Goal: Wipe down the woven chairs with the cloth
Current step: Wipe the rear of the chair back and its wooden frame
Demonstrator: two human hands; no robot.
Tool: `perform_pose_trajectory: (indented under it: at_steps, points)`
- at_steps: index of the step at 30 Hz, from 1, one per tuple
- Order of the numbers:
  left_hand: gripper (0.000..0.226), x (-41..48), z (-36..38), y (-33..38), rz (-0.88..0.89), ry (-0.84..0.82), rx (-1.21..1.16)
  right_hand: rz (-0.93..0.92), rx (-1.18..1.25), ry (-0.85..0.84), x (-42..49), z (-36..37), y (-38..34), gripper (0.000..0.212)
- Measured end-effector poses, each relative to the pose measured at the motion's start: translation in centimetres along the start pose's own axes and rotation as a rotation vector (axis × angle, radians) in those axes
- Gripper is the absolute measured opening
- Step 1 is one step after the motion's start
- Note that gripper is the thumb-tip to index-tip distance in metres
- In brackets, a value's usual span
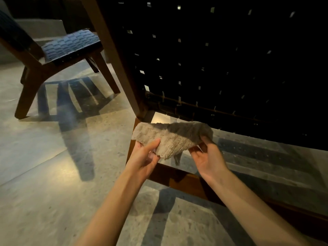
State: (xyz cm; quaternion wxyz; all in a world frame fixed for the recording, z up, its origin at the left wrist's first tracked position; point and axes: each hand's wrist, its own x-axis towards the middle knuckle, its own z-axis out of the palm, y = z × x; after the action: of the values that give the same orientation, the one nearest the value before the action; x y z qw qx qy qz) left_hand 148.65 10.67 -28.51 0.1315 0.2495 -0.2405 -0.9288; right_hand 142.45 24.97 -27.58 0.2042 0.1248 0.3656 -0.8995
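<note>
A fluffy beige-grey cloth (170,137) hangs stretched between both hands, just below the dark woven back of the near chair (221,64). My left hand (144,157) pinches the cloth's lower left part between thumb and fingers. On the other side, my right hand (206,157) grips the right end from underneath, palm up. The cloth is in the air, a little in front of the chair's brown wooden frame (117,55), apart from the weave. A second woven chair (71,44) with a blue-black seat stands at the upper left.
The floor (44,174) is polished speckled stone with chair shadows across it. A low wooden rail of the near chair (186,181) runs under my hands toward the lower right. A grey low wall or step (40,27) lies behind the far chair.
</note>
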Motion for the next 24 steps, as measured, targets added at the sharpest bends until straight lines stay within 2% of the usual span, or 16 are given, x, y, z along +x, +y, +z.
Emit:
perform_pose_trajectory:
  at_steps: [5, 10, 13, 17, 20, 24]
  points:
    - [0.049, 2.1, 0.9, 0.6, 0.106, -0.059, 0.042, 0.044, 0.126, -0.072, 0.9, 2.4, 0.6, 0.017]
    - [0.06, 4.1, 1.8, 1.4, 0.05, -0.115, 0.052, 0.029, 0.213, -0.086, 1.8, 2.8, 0.8, 0.045]
    - [0.056, 4.5, 2.5, 1.7, 0.04, -0.161, -0.018, 0.016, 0.212, -0.114, 1.8, 2.4, 0.6, 0.049]
    - [0.071, 4.5, 2.8, 1.6, 0.047, -0.26, -0.062, 0.028, 0.281, -0.141, 1.7, 1.8, 0.4, 0.061]
    - [0.067, 4.1, 3.1, 0.9, 0.065, -0.246, -0.046, 0.019, 0.273, -0.112, 1.8, 1.7, 0.2, 0.064]
    - [0.075, 3.5, 3.5, 0.5, 0.07, -0.256, -0.026, 0.02, 0.317, -0.11, 1.9, 0.5, -0.5, 0.058]
